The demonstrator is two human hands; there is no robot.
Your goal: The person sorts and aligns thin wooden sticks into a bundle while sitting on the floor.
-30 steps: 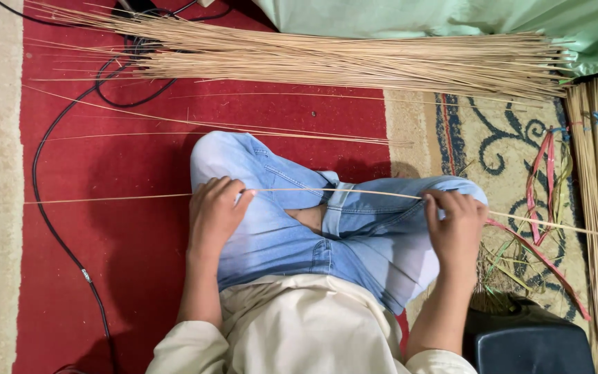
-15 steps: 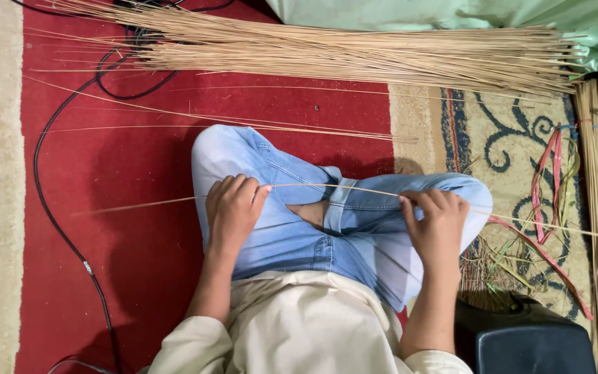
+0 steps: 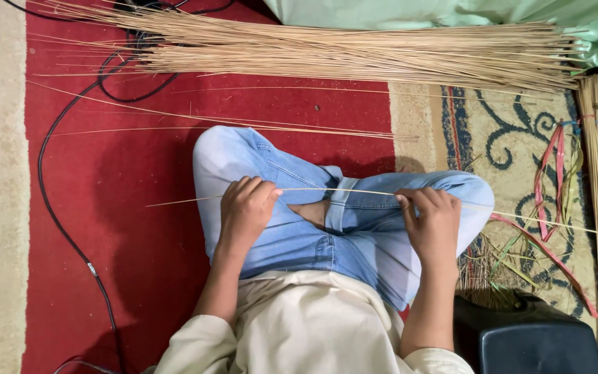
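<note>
Both hands, the left hand [image 3: 245, 210] and right hand [image 3: 432, 225], pinch one thin stick [image 3: 340, 191] across the lap, a loose stick pile [image 3: 354, 55] lying far on the rug [image 3: 126, 208].

Your shot is evenly lit with soft indoor light, no harsh glare anywhere, and colours come out rich on the red carpet [image 3: 133, 208] left of your left hand [image 3: 245, 211]. You get only a faint soft shadow on the carpet just left of your knee and a darker patch below your right hand [image 3: 432, 225]. Focus is crisp around both hands, with slight softness toward the far corners.
</note>
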